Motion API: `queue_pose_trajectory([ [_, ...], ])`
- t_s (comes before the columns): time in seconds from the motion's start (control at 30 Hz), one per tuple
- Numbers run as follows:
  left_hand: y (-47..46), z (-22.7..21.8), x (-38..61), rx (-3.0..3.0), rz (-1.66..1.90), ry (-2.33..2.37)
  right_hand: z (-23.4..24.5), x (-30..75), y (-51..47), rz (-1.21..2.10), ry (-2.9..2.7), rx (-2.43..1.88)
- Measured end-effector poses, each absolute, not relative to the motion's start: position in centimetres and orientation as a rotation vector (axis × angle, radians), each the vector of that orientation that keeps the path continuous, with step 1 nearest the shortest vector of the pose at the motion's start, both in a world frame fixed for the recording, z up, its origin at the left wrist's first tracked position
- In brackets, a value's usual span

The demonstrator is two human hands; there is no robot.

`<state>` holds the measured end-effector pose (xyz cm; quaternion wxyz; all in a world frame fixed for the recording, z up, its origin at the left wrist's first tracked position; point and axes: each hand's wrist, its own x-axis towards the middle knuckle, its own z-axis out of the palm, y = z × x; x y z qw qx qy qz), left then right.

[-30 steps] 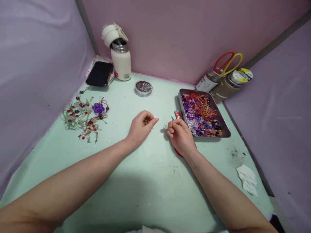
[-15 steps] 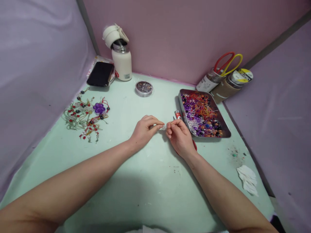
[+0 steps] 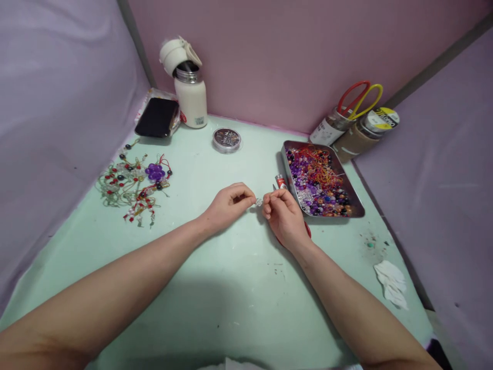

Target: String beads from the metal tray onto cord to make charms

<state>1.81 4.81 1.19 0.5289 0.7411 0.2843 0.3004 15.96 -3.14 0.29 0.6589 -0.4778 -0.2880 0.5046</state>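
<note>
Over the middle of the table, my left hand (image 3: 231, 204) pinches a small cluster of clear beads (image 3: 259, 202) between thumb and forefinger. Just right of the cluster is my right hand (image 3: 284, 216), its fingers curled and pinched together; what they grip, if anything, is too fine to make out. Partly hidden beneath my right hand lie red-handled scissors (image 3: 307, 229), the blade tips poking out above it. A red lighter (image 3: 281, 181) rests beside those tips. Close by on the right stands a metal tray (image 3: 358, 211) of purple, clear, black and orange beads with red and orange cords.
Beaded cords (image 3: 134, 185) with a purple bead flower (image 3: 155, 172) lie at left. Behind them are a phone (image 3: 157, 117) and an open white bottle (image 3: 191, 100). A round spool case (image 3: 226, 140) sits mid-back. Two jars (image 3: 360, 136) stand back right; a crumpled tissue (image 3: 391, 283) lies right.
My left hand has tipped slightly, its thumb and forefinger still on the bead cluster. My right hand keeps nearly the same pose. The whole view has shifted a little.
</note>
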Motion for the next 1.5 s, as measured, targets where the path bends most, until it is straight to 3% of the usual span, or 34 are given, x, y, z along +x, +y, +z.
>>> queue_pose_trajectory([
  [0.43, 5.1, 1.5, 1.4, 1.351, 0.565, 0.426, -0.2, 16.1, -3.1, 1.14, -0.711, -1.142],
  [0.83, 5.1, 1.1, 1.8, 1.105, 0.543, 0.608, -0.8, 16.2, -3.3, 1.03, -0.813, -1.179],
  [1.17, 5.2, 0.7, 2.2, 1.098, 0.555, 0.703, -0.2, 15.9, -3.9, 0.758, -1.042, -1.355],
  [1.5, 5.2, 0.8, 2.0, 1.222, 0.434, 0.701, 0.2, 16.7, -4.4, 0.189, -1.639, -1.436],
])
